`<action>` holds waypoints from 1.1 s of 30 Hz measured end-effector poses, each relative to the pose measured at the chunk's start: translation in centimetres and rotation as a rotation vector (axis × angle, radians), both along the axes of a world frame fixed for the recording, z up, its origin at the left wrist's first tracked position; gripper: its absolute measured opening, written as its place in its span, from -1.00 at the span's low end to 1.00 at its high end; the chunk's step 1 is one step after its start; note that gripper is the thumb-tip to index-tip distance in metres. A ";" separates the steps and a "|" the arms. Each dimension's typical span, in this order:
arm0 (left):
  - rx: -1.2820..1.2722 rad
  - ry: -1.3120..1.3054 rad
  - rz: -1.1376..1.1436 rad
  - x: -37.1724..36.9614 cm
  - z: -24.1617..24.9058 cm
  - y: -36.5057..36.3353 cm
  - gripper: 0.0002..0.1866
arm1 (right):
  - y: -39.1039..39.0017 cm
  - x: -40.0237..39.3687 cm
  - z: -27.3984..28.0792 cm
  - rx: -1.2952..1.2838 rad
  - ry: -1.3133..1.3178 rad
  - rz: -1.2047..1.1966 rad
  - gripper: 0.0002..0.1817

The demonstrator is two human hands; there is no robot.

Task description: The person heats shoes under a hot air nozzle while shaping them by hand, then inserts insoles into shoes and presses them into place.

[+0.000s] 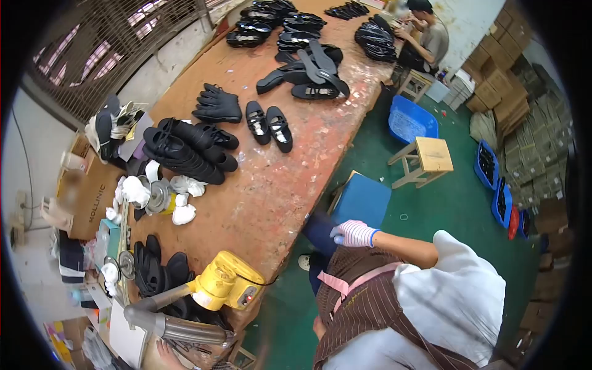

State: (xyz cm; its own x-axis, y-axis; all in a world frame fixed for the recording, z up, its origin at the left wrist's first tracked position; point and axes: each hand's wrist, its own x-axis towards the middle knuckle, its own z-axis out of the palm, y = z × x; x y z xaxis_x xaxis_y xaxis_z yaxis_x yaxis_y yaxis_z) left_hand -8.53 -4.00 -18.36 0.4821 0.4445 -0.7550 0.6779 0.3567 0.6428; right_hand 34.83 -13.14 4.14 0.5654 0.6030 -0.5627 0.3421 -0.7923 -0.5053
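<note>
My right hand (354, 234), in a white glove with coloured stripes and grey fingertips, hangs over my dark trousers beside the brown striped apron (370, 302). Its fingers are loosely bent and nothing shows in them. Only a small bare part of my left hand (319, 327) appears at the apron's lower edge; its fingers are hidden. Left of my body stands the worn table (277, 203). A black pair of shoes (269, 127) lies on it, near stacked black shoes (188, 148). A yellow machine head (225, 282) on a metal arm stands at the table's near end.
A blue-topped seat (364, 200), a wooden stool (433, 155) and a blue basin (413, 120) stand on the green floor. Another person (430, 40) sits at the table's far end. A co-worker's hand (168, 356) shows at the bottom left. Cartons (502, 86) line the right.
</note>
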 end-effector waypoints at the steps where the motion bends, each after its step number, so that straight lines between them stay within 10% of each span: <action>1: 0.212 -0.077 -0.161 1.8 -0.4 0.7 -0.60 | -0.9 -0.2 -1.0 -0.004 -0.008 -0.034 -0.67; 4: -0.027 -0.081 0.258 9.1 -1.6 3.4 -0.56 | -2.1 -0.7 -2.4 -0.006 -0.029 0.015 -0.66; 6: -0.018 -0.032 0.300 16.5 6.2 5.4 -0.51 | -1.8 -0.1 -2.3 -0.057 -0.005 0.109 -0.65; 17: 0.272 -0.250 -0.007 34.5 8.2 7.8 -0.53 | -5.2 16.1 -5.2 0.133 -0.118 -0.235 -0.67; 25: 0.883 -0.439 -0.298 68.5 12.4 8.0 -0.52 | -17.8 56.0 -9.6 0.417 -0.272 -0.853 -0.69; 27: 1.105 -0.549 -0.376 79.7 9.7 9.6 -0.51 | -18.9 69.4 -13.0 0.411 -0.675 -0.811 -0.64; 33: 1.247 -0.329 -0.676 105.3 8.6 12.1 -0.39 | -17.1 96.0 -20.3 0.564 -0.305 -0.694 -0.30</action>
State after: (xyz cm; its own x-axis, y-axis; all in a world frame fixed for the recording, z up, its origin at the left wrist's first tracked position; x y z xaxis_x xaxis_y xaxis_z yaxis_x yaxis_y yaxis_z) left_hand 96.74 8.14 -9.72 0.9323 0.3383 0.1276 0.2506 -0.8590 0.4464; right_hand 130.87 -30.28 -16.12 0.9749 0.2144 -0.0595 0.0661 -0.5343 -0.8427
